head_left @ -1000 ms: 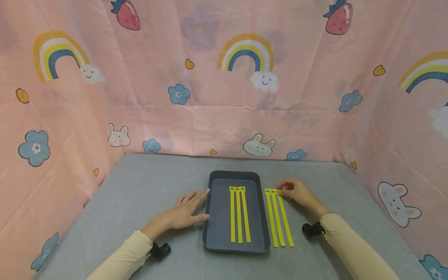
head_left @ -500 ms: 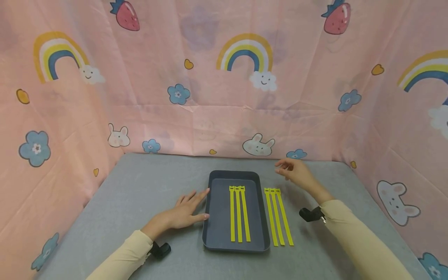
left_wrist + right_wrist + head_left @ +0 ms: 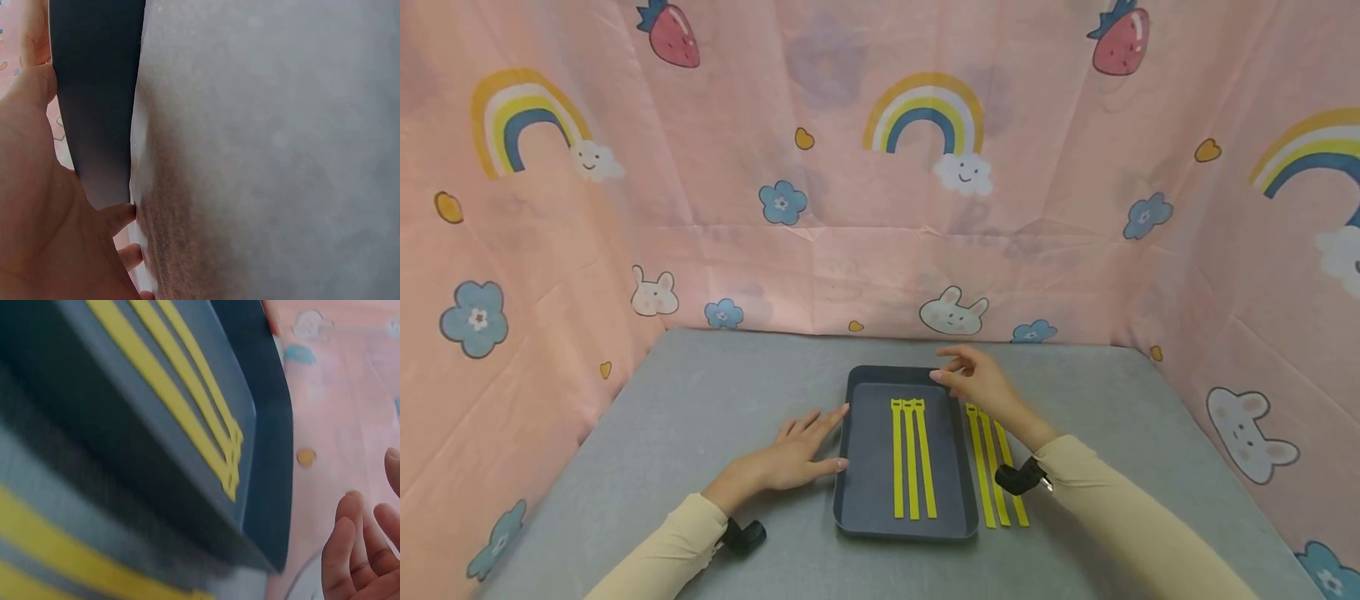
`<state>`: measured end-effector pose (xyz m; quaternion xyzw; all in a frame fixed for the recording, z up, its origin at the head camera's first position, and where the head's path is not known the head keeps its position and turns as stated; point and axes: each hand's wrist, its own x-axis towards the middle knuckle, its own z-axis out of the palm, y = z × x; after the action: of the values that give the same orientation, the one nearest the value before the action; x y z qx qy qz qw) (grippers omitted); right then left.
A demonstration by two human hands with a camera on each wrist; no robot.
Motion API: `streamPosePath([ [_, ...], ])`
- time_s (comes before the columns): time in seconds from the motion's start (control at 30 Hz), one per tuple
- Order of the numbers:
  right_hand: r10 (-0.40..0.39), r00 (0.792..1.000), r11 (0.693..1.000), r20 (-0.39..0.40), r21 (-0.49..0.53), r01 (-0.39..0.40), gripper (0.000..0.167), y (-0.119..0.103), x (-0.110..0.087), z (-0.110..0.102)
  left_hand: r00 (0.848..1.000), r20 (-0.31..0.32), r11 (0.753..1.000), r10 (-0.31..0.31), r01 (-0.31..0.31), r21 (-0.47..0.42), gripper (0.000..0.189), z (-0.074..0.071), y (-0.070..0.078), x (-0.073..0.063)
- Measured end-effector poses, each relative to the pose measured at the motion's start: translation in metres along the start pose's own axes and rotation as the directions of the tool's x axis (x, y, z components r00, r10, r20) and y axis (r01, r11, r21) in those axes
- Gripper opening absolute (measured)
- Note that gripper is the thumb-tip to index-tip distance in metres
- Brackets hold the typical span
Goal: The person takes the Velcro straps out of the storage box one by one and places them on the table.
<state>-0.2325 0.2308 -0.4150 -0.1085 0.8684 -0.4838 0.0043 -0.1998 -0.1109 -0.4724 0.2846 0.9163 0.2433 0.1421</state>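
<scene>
A dark grey rectangular tray (image 3: 865, 483) lies on the table, holding three yellow cable ties (image 3: 913, 467) side by side, slotted heads at the far end. Three more yellow cable ties (image 3: 983, 467) lie right of it, partly covered by my right forearm. With fingers spread, my left hand (image 3: 793, 458) touches the tray's left side; the left wrist view shows its thumb and fingertips along the tray wall (image 3: 97, 94). My right hand (image 3: 985, 390) hovers over the tray's far right corner, fingers loosely bent and nothing between them. The right wrist view shows these fingers (image 3: 340, 547) beyond the tray's edge.
The grey table (image 3: 722, 375) reaches back to a pink patterned cloth (image 3: 737, 250), which also hangs at both sides. Black wrist cameras (image 3: 743, 537) sit at both cream sleeves (image 3: 662, 550).
My right hand has lifted off the heads of the right-hand cable ties and moved up, then left over the tray's far right corner. The left hand, tray and ties stay put.
</scene>
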Motion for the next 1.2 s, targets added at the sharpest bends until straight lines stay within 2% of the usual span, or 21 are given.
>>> streamPosePath([
  [0.27,0.009,0.999,1.0,0.043,0.013,-0.009,0.056,-0.01,0.007,0.031,1.0,0.012,1.0,-0.028,0.028,0.006,0.085,-0.001,0.001,0.0],
  [0.57,-0.006,0.994,1.0,0.107,0.021,0.003,0.057,-0.004,0.013,0.052,0.999,0.012,0.999,-0.033,0.033,0.011,0.085,-0.001,0.0,0.0],
  [0.73,0.017,0.995,1.0,0.101,-0.015,-0.016,0.054,-0.003,0.015,0.06,1.0,0.014,1.0,-0.027,0.027,0.006,0.085,-0.002,0.0,0.0],
  [1.0,0.045,0.998,0.993,0.042,-0.111,-0.04,0.047,0.003,0.018,0.072,1.0,0.022,1.0,-0.022,0.022,0.011,0.084,-0.002,-0.001,0.0],
  [1.2,0.049,0.999,0.988,0.018,-0.145,-0.046,0.044,0.007,0.017,0.079,1.0,0.025,1.0,-0.019,0.019,0.003,0.084,-0.002,-0.003,0.001],
])
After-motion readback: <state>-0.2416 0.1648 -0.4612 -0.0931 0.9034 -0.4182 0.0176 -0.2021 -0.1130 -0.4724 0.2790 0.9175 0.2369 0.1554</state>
